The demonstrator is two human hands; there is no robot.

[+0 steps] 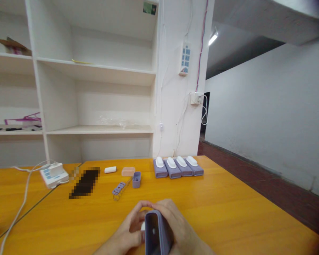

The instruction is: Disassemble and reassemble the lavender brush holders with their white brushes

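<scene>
1. Landmark for all places: a row of four lavender flat plastic cases (174, 173), each bearing a white rounded piece on top. The row is sitting near the far edge of the orange-yellow wood-look table (228, 212), the cases lying close side by side.
2. Work in hand: a lavender hollow plastic case (164, 232) with an open end is being held in front of the row, on the person's side of it, well apart. The open end is facing upward and toward the viewer, showing a dark interior.
3. The left hand (134, 225) is curling around the left side of the held case, thumb and fingers gripping it. A small white part (143, 226) is showing between these fingers and the case wall; cannot tell whether it is attached.
4. The right hand (179, 225) is wrapping the right side of the same case, gripping it; its fingertips are meeting the left fingers near the rim.
5. Left of the row, these are lying: a small lavender plastic cup (136, 180), a lavender oblong plate with holes (118, 188), a thin coiled metal spring, a peach translucent block (128, 171) and a white short cylinder (110, 170).
</scene>
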